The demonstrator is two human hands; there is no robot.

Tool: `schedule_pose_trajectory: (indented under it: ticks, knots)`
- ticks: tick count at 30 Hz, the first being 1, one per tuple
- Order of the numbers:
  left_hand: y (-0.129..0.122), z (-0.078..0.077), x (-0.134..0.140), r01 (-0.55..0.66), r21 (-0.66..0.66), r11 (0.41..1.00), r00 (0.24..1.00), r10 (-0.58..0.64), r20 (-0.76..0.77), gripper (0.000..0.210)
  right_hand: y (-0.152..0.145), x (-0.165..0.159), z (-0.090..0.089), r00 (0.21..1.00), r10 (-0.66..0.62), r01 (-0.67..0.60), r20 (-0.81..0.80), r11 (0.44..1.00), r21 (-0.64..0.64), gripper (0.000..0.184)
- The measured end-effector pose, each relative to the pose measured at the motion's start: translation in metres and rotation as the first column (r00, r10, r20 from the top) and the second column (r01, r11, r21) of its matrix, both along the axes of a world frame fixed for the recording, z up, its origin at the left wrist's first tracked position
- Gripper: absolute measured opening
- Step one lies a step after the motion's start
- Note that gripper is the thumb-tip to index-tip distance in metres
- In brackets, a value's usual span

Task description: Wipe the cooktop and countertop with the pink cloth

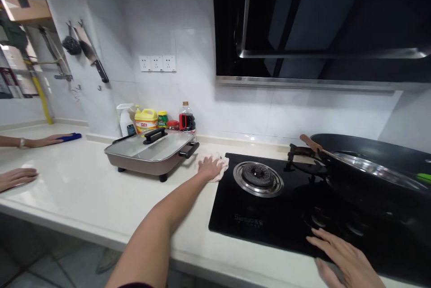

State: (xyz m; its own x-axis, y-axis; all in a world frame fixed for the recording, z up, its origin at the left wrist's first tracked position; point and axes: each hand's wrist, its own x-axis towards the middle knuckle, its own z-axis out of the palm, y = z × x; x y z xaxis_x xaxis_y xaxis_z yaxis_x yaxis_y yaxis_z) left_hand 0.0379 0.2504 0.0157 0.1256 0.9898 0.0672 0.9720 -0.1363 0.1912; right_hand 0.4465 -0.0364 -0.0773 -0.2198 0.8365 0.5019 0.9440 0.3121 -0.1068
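Left of the stove (pixel 283 216), my left grip (pixel 209 168) spreads over a pale cloth (pixel 222 166), seemingly for even pressure, while my right grip (pixel 346 254), splayed and empty, is at the stove's front, perhaps bracing.

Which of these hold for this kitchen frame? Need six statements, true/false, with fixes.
1. The left hand is on a pale cloth beside the black cooktop. True.
2. The right hand is on the wooden handle. False: it is at the cooktop's near edge, apart from that handle.
3. A co-worker's hand is on a blue cloth. True.
4. The rectangular pan has its lid off. False: the lid is on.
5. A knife hangs on the wall. True.
6. The black wok stands on the burner nearer the pale cloth. False: the wok is to the right of that burner.
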Motion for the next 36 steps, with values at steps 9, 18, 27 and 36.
schedule_pose_trajectory:
  ticks: [9,18,27,36]
  knots:
    - [-0.125,-0.003,-0.022,0.067,-0.019,0.998,0.997,-0.068,-0.035,0.064,-0.001,-0.012,0.005,0.996,-0.056,0.05,-0.074,0.995,-0.087,0.054]
    - [-0.24,-0.009,-0.057,0.176,-0.005,0.984,0.983,-0.176,-0.045,0.068,0.012,-0.005,-0.008,0.991,-0.108,0.098,-0.073,0.987,-0.127,0.076]
    - [-0.243,-0.002,-0.141,-0.033,-0.01,0.999,0.999,0.033,-0.036,0.063,0.023,0.004,-0.017,0.994,-0.092,0.085,-0.054,0.99,-0.115,0.078]
    - [-0.252,0.004,-0.263,-0.544,0.175,0.821,0.839,0.523,0.153,0.06,0.028,0.003,-0.02,0.996,-0.082,0.081,-0.024,0.995,-0.058,0.074]
